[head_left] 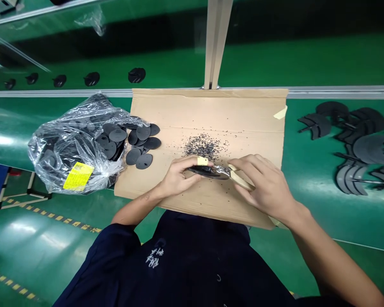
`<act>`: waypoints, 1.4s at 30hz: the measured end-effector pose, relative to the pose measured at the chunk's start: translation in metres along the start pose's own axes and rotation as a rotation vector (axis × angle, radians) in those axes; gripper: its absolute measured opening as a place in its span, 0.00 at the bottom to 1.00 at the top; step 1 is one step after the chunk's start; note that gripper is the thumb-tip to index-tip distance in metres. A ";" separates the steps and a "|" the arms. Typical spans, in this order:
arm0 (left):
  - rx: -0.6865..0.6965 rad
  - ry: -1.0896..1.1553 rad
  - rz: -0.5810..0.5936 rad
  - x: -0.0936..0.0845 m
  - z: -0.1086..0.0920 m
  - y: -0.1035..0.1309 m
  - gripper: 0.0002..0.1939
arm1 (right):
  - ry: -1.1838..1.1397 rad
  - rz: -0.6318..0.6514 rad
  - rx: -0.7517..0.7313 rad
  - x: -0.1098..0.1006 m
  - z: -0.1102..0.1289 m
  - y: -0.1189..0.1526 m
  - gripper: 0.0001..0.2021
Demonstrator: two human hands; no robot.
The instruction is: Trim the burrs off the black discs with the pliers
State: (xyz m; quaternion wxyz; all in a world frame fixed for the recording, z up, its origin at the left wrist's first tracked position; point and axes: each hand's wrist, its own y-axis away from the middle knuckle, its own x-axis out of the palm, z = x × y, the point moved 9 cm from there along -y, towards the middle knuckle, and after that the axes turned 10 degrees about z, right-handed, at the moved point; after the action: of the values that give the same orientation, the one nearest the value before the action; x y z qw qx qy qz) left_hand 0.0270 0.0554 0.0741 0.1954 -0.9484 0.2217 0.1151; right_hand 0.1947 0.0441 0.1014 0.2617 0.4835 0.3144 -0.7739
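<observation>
So we've got our left hand (pixel 181 175) pinching a dark flat part (pixel 209 174) right in front of us, just over the near half of the cardboard sheet (pixel 243 111), fingers clamped on its edge at about 9 o'clock, with yellow tape (pixel 202 161) round one of them. Our right hand (pixel 265 183) comes in from 3 o'clock with its fingers wrapped round the pale handles of some small pliers (pixel 223 170), metal tip right up at the part. Looks to us like we're mid-trim or mid-nip, though we can't tell whether the tip is biting or just lined up, it's too small. Going by that, what the next bit calls for is a rock-steady left pinch, the tip seated square and a short, controlled squeeze, with our left fingertips kept clear since they're awfully near the metal. From the part, a scatter of black bits (pixel 203 145) sits toward 12 o'clock, loose discs (pixel 144 161) lie around 9 to 10, the clear bag (pixel 73 145) of more discs is farther out at 9 to 10, and the curved dark pieces (pixel 373 149) are on the green desk (pixel 310 213) near 3.
</observation>
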 end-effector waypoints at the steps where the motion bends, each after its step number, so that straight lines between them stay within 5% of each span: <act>1: 0.004 0.013 -0.001 0.000 0.000 0.000 0.12 | 0.015 -0.005 -0.007 0.000 0.001 -0.001 0.13; 24: 0.051 0.211 -0.024 0.012 0.003 0.000 0.12 | 0.213 -0.087 -0.099 -0.010 0.016 -0.001 0.10; 33: 0.045 0.115 0.050 0.013 0.003 0.005 0.13 | 0.321 -0.013 -0.164 -0.010 0.027 -0.001 0.08; 38: -0.003 0.148 0.114 0.014 0.001 0.005 0.09 | 0.031 -0.048 -0.082 -0.005 0.002 0.006 0.06; 42: -0.255 0.208 0.056 -0.006 0.036 0.005 0.16 | 0.017 -0.029 0.140 0.011 -0.036 0.026 0.12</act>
State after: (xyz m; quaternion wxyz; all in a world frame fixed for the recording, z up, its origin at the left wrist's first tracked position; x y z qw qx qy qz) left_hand 0.0143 0.0691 0.0420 0.0462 -0.9657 0.2507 0.0489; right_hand 0.2301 0.0523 0.0735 0.2133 0.5027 0.2688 -0.7935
